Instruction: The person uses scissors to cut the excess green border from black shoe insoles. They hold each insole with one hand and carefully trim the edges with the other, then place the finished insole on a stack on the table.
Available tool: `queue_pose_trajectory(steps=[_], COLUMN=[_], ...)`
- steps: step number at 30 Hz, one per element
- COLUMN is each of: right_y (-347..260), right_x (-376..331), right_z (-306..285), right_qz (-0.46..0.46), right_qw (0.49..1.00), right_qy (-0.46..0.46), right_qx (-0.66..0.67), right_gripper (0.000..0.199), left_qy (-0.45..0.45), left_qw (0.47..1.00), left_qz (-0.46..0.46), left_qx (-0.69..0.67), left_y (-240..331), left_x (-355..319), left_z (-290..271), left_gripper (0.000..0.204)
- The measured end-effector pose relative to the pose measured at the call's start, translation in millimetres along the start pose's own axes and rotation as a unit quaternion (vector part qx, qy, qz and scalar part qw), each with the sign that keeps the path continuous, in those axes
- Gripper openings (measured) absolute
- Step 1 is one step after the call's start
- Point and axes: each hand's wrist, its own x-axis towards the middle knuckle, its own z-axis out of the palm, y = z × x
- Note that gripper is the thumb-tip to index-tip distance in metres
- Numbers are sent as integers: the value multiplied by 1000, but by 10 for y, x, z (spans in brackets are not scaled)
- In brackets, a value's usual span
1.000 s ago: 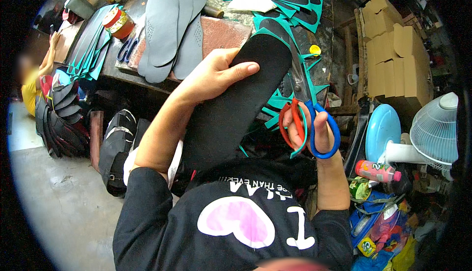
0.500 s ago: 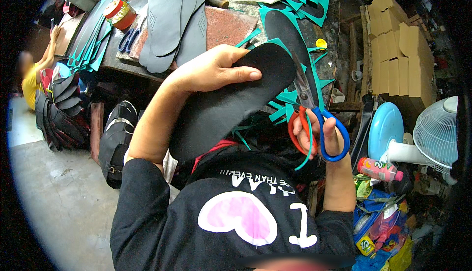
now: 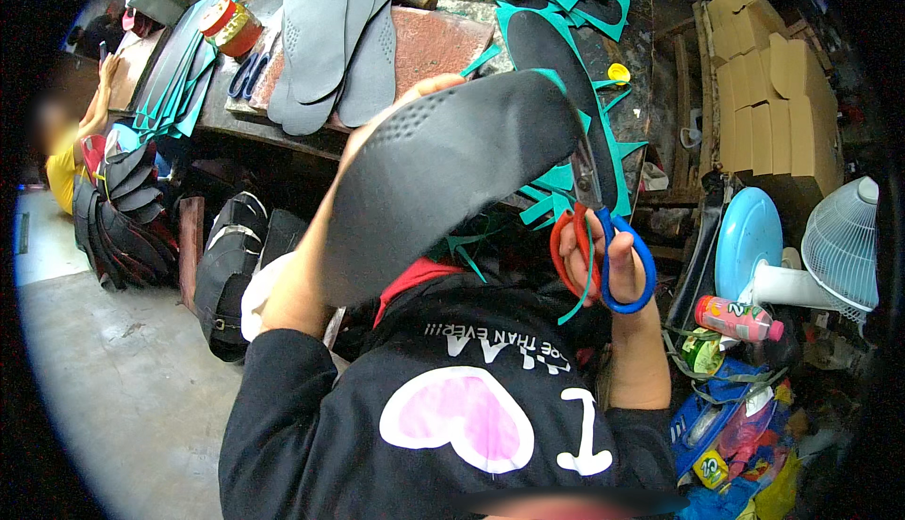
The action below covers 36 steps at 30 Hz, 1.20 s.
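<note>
My left hand (image 3: 432, 87) grips a black shoe insole (image 3: 452, 152) from behind, and the insole hides most of its fingers. A patch of small perforations shows on the insole's face, and a bit of teal trim clings to its far edge. My right hand (image 3: 622, 270) has its fingers through the handles of scissors (image 3: 586, 185), one red and one blue. The blades point away from me at the insole's right edge, their tips hidden. A thin teal strip (image 3: 577, 303) dangles by the red handle.
Cut grey insoles (image 3: 316, 30) lie stacked on the workbench, near a red-lidded jar (image 3: 231, 28). Teal-edged sheets (image 3: 551, 53) and scraps cover its right part. Cardboard boxes (image 3: 768, 115), a fan (image 3: 839, 251) and a pink bottle (image 3: 735, 318) stand right. Far left sits another person (image 3: 62, 166).
The insole has turned in my left hand: its perforated patch now shows, and the thumb that lay on top is hidden. The scissors' handles have come closer together, with the blades by the insole's edge.
</note>
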Motion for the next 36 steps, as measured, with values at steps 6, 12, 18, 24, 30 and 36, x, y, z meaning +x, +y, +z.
queue_pose_trajectory(steps=[6,12,18,24,30,36], right_y=[90,198,227,194,274,218], right_x=[-18,-28,-59,-161,-104,-78], right_z=[147,201,179,112,145,133], right_qz=[-3,-36,-39,12,13,26], right_qw=[993,998,999,1000,999,998], right_qy=[57,11,-15,-16,-34,-52], right_qx=[-99,-57,-24,-8,-5,-9], right_gripper=[86,88,92,86,88,88], left_qy=[15,264,279,267,261,251], left_qw=[933,913,917,908,890,886], left_qz=[260,192,199,235,243,237], left_qx=[248,243,202,219,283,309], left_y=[-663,-915,-1106,-978,-784,-685], left_x=[-67,-40,-48,-30,-15,-50], left_z=[179,339,408,350,291,264], left_gripper=[56,19,20,15,14,17])
